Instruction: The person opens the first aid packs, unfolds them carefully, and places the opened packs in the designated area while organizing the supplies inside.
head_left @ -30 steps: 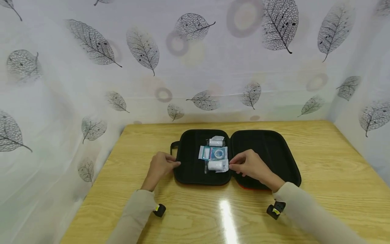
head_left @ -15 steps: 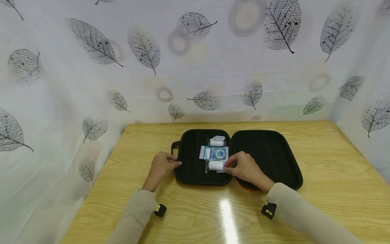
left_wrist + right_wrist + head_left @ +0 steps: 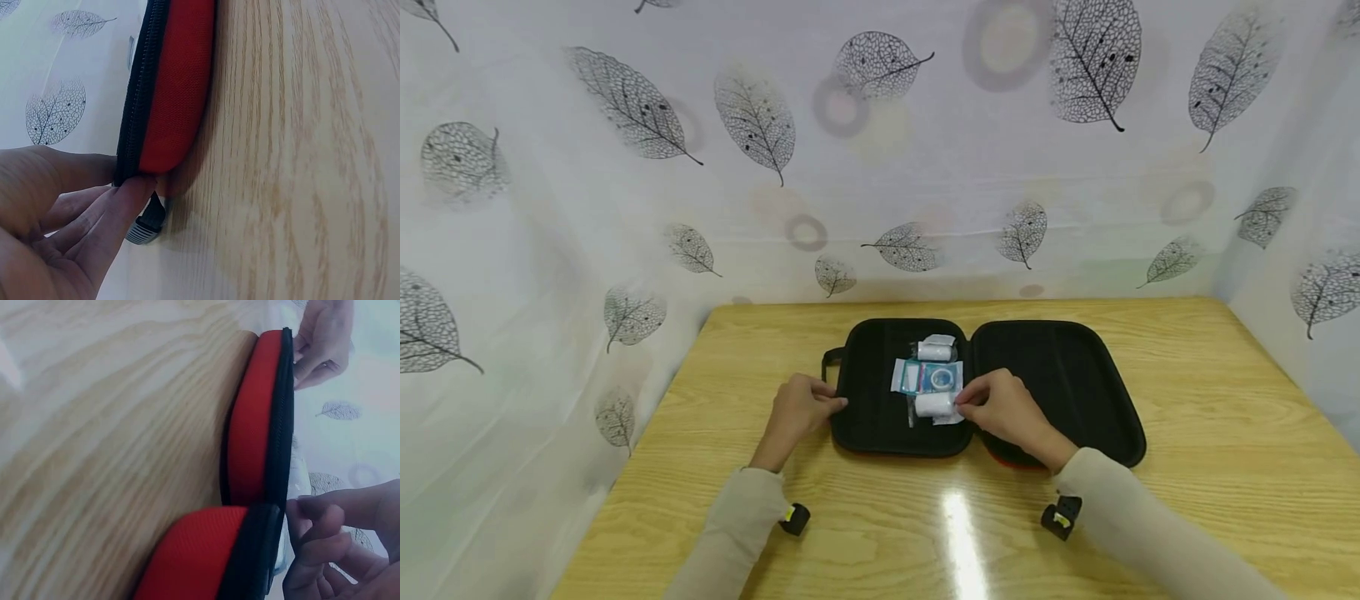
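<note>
A zippered case (image 3: pixel 861 367), black inside and red outside, lies unfolded flat on the wooden table. My left hand (image 3: pixel 800 408) pinches the rim of its left half; in the left wrist view the thumb and fingers (image 3: pixel 128 200) are on either side of the zipper edge. My right hand (image 3: pixel 1009 410) pinches the right end of a white bandage roll (image 3: pixel 933 406) in clear wrapping, nearest the front in the left half. Behind it lie a blue-and-white packet (image 3: pixel 910 377) with a ring shape and another wrapped white roll (image 3: pixel 934 351). The case wall partly hides the roll in the right wrist view.
The right half of the case (image 3: pixel 1037 350) lies beside the left half, joined at the spine. A black handle loop (image 3: pixel 831 357) sticks out at the left. Behind the table (image 3: pixel 850 533) hangs a leaf-printed cloth (image 3: pixel 910 183).
My right hand has moved a little left and its fingertips have come onto the end of the front bandage roll, which has shifted slightly. My left hand stays on the rim.
</note>
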The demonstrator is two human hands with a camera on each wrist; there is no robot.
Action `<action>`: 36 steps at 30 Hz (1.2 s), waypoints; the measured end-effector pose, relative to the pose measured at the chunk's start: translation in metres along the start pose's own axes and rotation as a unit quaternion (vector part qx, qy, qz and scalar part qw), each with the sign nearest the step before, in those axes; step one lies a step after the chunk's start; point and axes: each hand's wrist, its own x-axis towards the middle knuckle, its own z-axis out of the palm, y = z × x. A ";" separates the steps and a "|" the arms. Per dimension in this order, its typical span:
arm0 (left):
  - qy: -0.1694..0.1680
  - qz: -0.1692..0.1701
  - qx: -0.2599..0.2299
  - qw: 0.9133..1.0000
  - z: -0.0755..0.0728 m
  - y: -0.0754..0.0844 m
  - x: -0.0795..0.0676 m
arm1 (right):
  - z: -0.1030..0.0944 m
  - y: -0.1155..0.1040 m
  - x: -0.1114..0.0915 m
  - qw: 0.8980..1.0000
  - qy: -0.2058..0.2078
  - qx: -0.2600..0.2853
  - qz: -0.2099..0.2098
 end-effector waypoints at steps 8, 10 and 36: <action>-0.004 -0.001 -0.006 1.000 0.000 -0.001 0.000 | -0.016 0.005 0.001 1.000 0.014 0.005 0.009; -0.003 -0.001 -0.009 1.000 0.001 -0.001 0.000 | -0.022 0.006 0.001 1.000 0.017 0.011 0.011; 0.000 0.001 -0.008 1.000 0.001 -0.001 -0.001 | -0.134 0.034 0.003 0.990 0.106 0.035 0.084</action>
